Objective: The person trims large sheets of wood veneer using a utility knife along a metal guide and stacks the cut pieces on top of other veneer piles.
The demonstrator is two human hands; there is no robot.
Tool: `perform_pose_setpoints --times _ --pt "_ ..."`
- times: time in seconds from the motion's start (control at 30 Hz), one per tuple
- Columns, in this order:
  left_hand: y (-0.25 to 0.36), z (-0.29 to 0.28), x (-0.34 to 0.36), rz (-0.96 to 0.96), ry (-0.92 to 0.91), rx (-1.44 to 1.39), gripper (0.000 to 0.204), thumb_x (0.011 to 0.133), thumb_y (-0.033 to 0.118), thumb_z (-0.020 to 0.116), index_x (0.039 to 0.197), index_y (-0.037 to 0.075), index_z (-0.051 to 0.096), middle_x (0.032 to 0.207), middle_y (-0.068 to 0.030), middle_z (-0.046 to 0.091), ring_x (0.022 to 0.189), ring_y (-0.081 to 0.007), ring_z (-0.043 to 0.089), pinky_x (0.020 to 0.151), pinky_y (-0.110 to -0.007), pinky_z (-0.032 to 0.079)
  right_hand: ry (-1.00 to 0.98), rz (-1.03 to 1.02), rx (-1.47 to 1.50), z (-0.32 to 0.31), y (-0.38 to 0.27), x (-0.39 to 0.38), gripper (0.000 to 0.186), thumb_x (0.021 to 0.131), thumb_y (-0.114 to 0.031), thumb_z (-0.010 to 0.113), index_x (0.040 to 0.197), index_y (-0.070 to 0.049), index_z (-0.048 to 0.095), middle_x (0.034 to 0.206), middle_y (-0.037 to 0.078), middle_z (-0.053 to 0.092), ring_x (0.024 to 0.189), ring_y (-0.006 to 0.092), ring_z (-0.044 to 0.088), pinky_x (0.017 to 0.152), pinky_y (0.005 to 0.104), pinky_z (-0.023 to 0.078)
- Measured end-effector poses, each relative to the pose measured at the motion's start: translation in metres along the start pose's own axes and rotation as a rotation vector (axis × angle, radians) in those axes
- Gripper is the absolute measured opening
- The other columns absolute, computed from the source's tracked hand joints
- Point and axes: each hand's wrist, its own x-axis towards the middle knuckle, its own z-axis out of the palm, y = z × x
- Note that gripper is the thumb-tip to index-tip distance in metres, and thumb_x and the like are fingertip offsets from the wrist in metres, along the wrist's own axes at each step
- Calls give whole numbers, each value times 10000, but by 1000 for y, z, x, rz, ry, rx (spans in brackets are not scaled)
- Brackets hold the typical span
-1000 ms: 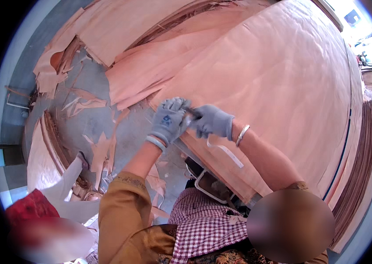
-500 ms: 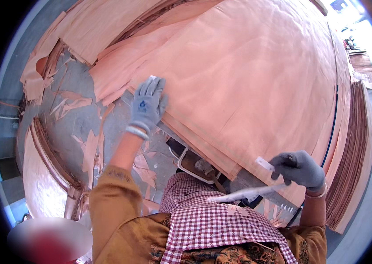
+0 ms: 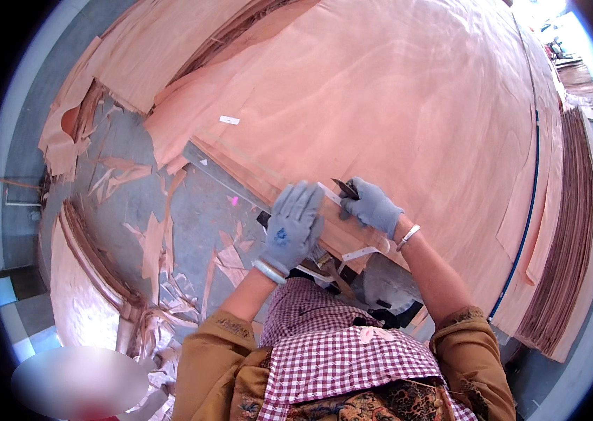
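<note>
Both my hands wear grey gloves and are at the near edge of a large stack of thin reddish wood veneer sheets [image 3: 409, 119]. My left hand [image 3: 294, 223] lies flat over the edge, its fingers stretched out. Just to its right, my right hand [image 3: 375, 209] is closed around a dark, pointed blade, apparently a knife [image 3: 344, 188]. A white paper strip [image 3: 329, 194] lies at its fingertips; whether they hold it too is unclear. Another white label [image 3: 229, 120] lies on the sheet farther left, and a white strip [image 3: 360, 253] hangs at the near edge.
Below the edge are a brush [image 3: 326, 264] and a clear plastic bag [image 3: 389, 286]. Veneer scraps [image 3: 150, 245] litter the grey floor at left. A dark blue rod [image 3: 525, 231] runs along the right side, beside another veneer stack [image 3: 562, 245].
My left hand has left the label at the far-left corner and come right and nearer. My right hand has swung left to the edge beside it. The long white strip no longer hangs below it.
</note>
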Motion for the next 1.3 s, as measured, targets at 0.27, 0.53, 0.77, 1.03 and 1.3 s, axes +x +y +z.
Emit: perform_pose_setpoints --times 0.27,0.53,0.77,1.03,1.3 --pt "0 33 3 136 -72 79 508 813 185 615 1272 -6 511 1270 -163 534 1236 -303 473 1079 -450 324 29 -3 -63 -1 12 9 142 859 -98 585 950 5 550 744 94 648 601 153 596 529 291 470" --pt "4 18 18 166 -262 181 524 825 321 570 1280 64 529 1229 -132 547 1198 -286 486 1054 -447 328 -22 95 146 7 20 -43 122 865 -128 586 894 -10 584 736 129 648 634 210 643 581 357 510" --pt "2 19 13 159 -259 214 556 835 381 563 1307 90 516 1293 -119 523 1251 -271 443 1078 -443 290 -505 14 149 28 10 -141 272 926 -258 575 991 6 593 747 61 634 660 116 581 606 305 489" --pt "15 3 28 267 -194 151 506 773 353 660 1201 91 597 1255 -91 559 1215 -272 479 1065 -482 311 115 -91 -274 -21 64 -164 243 810 -104 644 1039 -25 626 880 149 642 799 264 611 716 317 488" --pt "22 8 25 378 69 98 285 724 192 693 996 112 668 1077 -29 617 1071 -208 566 986 -465 406 299 -16 -5 -36 54 -167 212 857 -115 611 1022 17 627 858 156 661 766 185 644 711 307 498"
